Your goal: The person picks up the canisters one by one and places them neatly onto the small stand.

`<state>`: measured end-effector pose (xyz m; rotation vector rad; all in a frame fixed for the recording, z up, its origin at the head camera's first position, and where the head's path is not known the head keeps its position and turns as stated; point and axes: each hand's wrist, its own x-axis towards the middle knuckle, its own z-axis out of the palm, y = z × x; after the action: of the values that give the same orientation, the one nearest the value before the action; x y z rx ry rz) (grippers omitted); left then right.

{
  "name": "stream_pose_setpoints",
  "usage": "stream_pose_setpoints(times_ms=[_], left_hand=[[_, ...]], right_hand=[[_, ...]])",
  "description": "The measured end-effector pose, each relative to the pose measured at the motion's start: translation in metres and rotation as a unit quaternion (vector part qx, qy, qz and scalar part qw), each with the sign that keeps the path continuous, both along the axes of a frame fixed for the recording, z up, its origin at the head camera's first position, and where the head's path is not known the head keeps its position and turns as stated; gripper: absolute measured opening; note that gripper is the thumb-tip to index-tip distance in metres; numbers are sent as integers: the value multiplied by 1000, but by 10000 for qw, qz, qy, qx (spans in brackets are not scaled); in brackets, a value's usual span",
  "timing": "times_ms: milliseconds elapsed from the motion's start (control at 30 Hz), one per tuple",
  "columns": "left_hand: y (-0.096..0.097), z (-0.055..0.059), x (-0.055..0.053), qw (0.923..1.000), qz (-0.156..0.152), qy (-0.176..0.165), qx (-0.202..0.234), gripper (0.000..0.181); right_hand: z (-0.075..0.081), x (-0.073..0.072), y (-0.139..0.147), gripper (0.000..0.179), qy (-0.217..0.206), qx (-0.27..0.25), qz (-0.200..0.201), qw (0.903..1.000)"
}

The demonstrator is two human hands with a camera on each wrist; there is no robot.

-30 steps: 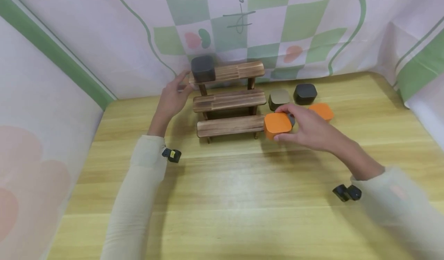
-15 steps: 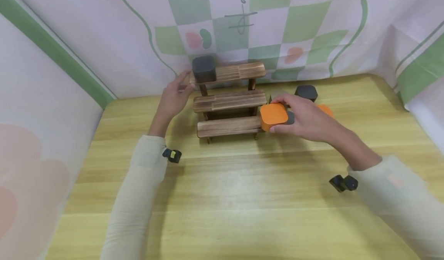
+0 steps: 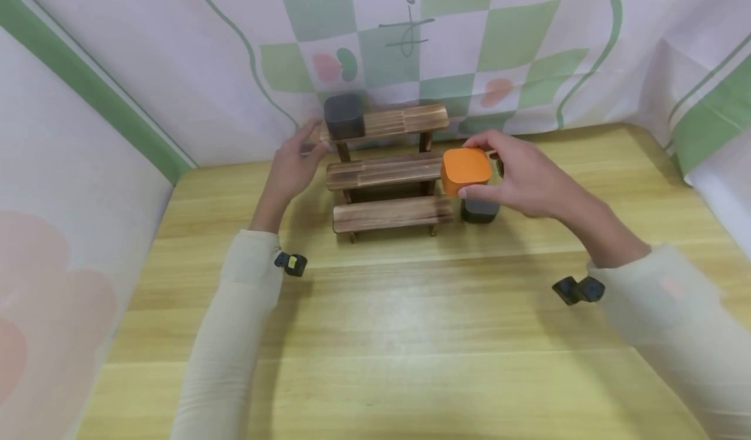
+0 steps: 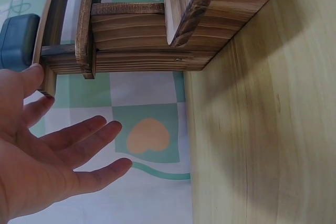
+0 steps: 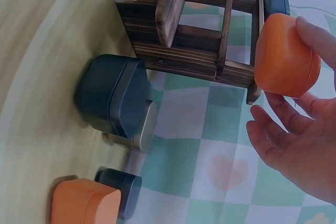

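My right hand (image 3: pixel 528 176) grips an orange rounded-square tin (image 3: pixel 466 171) between thumb and fingers. It is raised at the right end of a three-tier wooden stand (image 3: pixel 381 174); in the right wrist view, the tin (image 5: pixel 286 53) overlaps the end of the top board. My left hand (image 3: pixel 295 165) pinches the left end of that top board (image 4: pixel 48 85) between thumb and index finger, the other fingers spread. A black tin (image 3: pixel 344 117) sits on the top tier's left end. The middle and bottom tiers bear nothing.
Right of the stand, a dark tin (image 3: pixel 480 212) stands on the wooden table (image 3: pixel 375 336). The right wrist view also shows a khaki tin (image 5: pixel 148 127), another dark tin (image 5: pixel 126 190) and a second orange tin (image 5: pixel 79 203). A checked cloth (image 3: pixel 452 42) hangs behind.
My right hand has carried the orange tin up and back, from beside the bottom tier to above the middle tier's right end, uncovering a dark tin. The left hand stays at the top board.
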<state>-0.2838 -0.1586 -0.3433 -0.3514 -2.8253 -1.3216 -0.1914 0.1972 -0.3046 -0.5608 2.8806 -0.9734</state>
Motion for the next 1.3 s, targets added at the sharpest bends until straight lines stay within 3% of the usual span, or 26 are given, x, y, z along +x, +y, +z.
stream_pose_setpoints(times_ms=[833,1300], left_hand=[[2,-1,0,9999,42,-138,-21,59],[5,2,1,10000,9,-37,-29,59]], right_hand=[[12,-21,-13,76,80,-148,67,9998],[21,-35,-24,78,70,-91,99,9999]])
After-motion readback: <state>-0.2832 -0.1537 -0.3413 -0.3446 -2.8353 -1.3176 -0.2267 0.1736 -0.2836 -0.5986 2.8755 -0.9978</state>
